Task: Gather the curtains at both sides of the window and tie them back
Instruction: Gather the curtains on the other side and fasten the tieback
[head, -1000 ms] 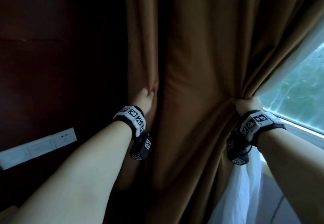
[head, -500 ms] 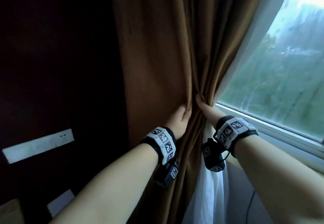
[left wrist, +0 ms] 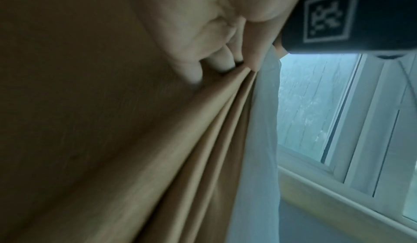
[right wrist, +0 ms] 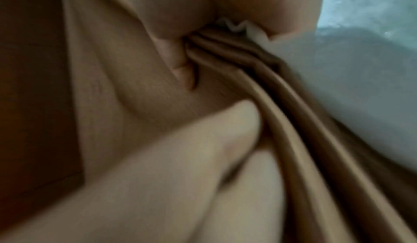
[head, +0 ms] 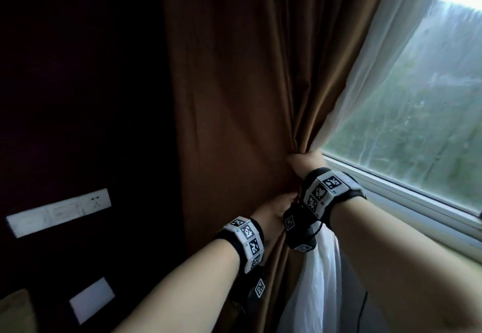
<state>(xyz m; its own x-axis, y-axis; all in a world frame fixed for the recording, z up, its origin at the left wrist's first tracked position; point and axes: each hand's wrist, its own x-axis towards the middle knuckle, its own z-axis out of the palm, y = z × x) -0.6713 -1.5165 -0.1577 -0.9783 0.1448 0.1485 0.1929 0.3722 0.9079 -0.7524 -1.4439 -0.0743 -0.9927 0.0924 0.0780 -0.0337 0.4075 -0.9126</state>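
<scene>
The brown curtain [head: 234, 97] hangs in the middle of the head view, with the sheer white curtain [head: 370, 84] behind its right edge. My right hand [head: 305, 161] grips the gathered folds of both at sill height. In the right wrist view its fingers [right wrist: 178, 68] wrap the brown folds [right wrist: 282, 104], and a white frill shows under the thumb. My left hand [head: 273, 208] sits just below the right hand. Its fingers [left wrist: 222, 63] curl into the brown pleats [left wrist: 180, 139], beside the sheer cloth [left wrist: 259, 148]. No tie-back is in view.
The window [head: 417, 124] and its white sill [head: 404, 202] are on the right. A dark wall on the left carries a white socket strip [head: 60, 212] and a white plate [head: 91, 300]. A thin cable [head: 362, 309] hangs below the sill.
The two hands have come together: the left hand slid right along the curtain to just under the right hand. The curtain is bunched tighter and more of the window shows.
</scene>
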